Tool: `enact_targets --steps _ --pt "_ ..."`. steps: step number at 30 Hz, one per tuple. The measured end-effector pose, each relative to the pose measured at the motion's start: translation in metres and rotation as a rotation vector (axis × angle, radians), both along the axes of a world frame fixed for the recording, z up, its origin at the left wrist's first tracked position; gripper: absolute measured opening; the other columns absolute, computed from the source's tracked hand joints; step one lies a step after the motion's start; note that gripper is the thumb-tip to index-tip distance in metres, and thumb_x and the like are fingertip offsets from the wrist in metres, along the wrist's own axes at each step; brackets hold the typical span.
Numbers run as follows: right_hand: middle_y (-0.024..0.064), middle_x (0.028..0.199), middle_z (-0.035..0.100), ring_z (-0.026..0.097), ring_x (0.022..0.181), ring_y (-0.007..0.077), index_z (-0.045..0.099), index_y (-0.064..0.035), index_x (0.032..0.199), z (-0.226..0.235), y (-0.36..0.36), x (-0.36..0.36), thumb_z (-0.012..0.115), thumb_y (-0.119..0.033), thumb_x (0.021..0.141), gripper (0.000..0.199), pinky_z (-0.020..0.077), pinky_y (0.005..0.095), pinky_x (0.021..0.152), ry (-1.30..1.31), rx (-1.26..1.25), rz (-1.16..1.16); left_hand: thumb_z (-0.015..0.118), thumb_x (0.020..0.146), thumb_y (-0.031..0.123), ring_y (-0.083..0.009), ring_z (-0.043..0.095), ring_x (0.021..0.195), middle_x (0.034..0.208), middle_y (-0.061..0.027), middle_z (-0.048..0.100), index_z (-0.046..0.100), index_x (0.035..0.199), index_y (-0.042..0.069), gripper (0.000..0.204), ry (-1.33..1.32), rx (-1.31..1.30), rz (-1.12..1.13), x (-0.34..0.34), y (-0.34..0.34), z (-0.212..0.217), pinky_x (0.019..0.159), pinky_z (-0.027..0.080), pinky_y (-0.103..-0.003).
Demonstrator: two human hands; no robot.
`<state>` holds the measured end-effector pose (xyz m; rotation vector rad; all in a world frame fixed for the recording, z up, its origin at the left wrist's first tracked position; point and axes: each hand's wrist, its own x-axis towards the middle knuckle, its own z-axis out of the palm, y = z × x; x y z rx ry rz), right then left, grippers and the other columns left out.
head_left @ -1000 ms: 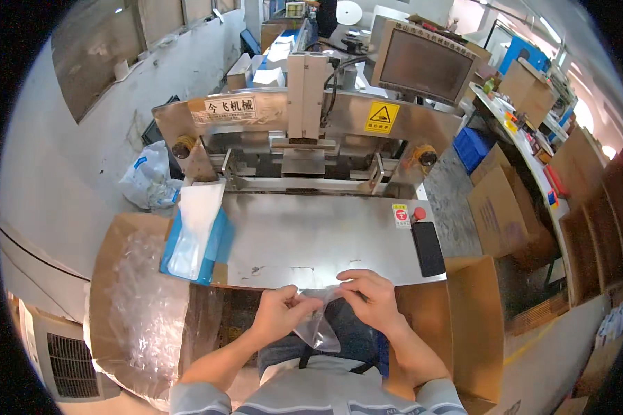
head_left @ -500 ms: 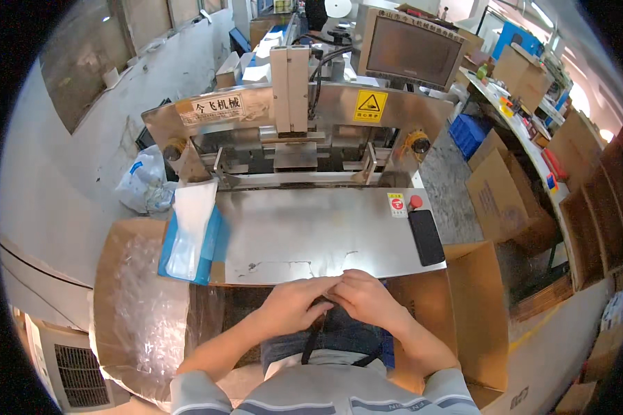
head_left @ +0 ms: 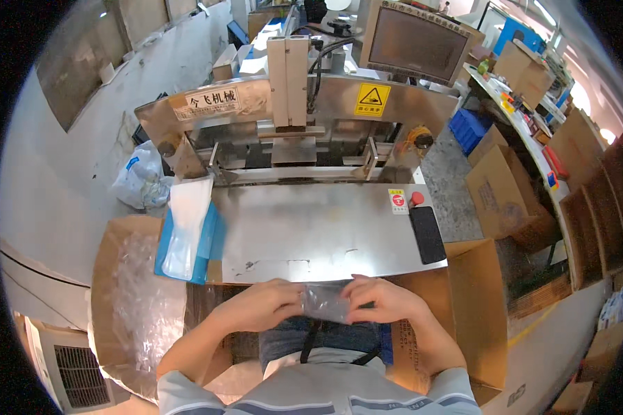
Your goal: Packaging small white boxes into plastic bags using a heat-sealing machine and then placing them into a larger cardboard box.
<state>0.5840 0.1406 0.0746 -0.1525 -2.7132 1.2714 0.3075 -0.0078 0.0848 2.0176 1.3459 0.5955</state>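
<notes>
A small clear plastic piece (head_left: 325, 303), perhaps a bag or sleeve, is stretched between my hands just off the front edge of the metal work surface (head_left: 311, 232). My left hand (head_left: 268, 303) pinches its left end. At the opposite end, the fingers of my right hand (head_left: 379, 299) close on it, thumb below and fingers above. Glare makes it hard to tell whether anything is inside the plastic. A blue box (head_left: 208, 238) stands at the surface's left end with a stack of thin white translucent sheets (head_left: 189, 221) on it.
Behind the surface rises a metal machine (head_left: 289, 145) with a screen (head_left: 419, 43). A red button (head_left: 416, 198) and black phone (head_left: 428, 235) are at the right end. A carton of clear plastic pieces (head_left: 145, 311) is at left, an open carton (head_left: 474, 311) at right.
My hands were together at the surface's front edge. They have drawn apart sideways, and the clear plastic piece now shows between them. My view has shifted slightly.
</notes>
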Motion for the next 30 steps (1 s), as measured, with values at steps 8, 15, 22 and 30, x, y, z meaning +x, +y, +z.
enact_targets --steps 8,15,22,30 --pt "0.0065 0.09 0.072 0.063 0.108 0.0252 0.076 -0.0021 0.087 -0.038 0.04 -0.003 0.076 -0.01 0.087 0.008 0.0498 0.0369 0.091 -0.011 -0.391 -0.021 0.074 0.088 0.014 -0.0303 0.061 0.1 0.127 -0.0116 0.068 0.076 0.096 0.006 0.011 -0.212 -0.026 -0.056 -0.037 0.004 0.002 0.087 0.05 -0.039" --pt "0.0089 0.097 0.072 0.063 0.109 0.0255 0.076 -0.004 0.094 -0.028 0.075 -0.036 0.074 -0.015 0.091 0.011 0.0489 0.0381 0.096 0.003 -0.443 -0.058 0.074 0.088 0.015 -0.0283 0.062 0.087 0.114 -0.0062 0.073 0.075 0.093 0.007 0.009 -0.244 0.106 -0.1 -0.027 0.029 0.066 0.078 0.051 -0.038" --pt "0.0058 0.094 0.073 0.065 0.103 0.0251 0.076 -0.0043 0.096 -0.039 0.1 -0.052 0.071 -0.016 0.094 0.014 0.0507 0.0377 0.092 -0.001 -0.455 -0.015 0.066 0.092 0.024 -0.0382 0.066 0.078 0.082 -0.0183 0.068 0.072 0.094 0.007 0.018 0.041 -0.129 0.008 -0.076 0.065 0.028 0.072 0.051 -0.047" --pt "0.0089 0.08 0.07 0.063 0.074 0.0158 0.073 -0.0001 0.096 -0.046 0.149 -0.116 0.068 -0.022 0.095 0.022 0.0527 0.0323 0.072 -0.135 -0.394 -0.161 0.058 0.098 0.032 -0.0409 0.066 0.09 0.092 -0.0209 0.069 0.067 0.094 0.003 0.03 0.236 -0.274 0.097 -0.136 0.148 -0.01 0.079 0.05 -0.048"
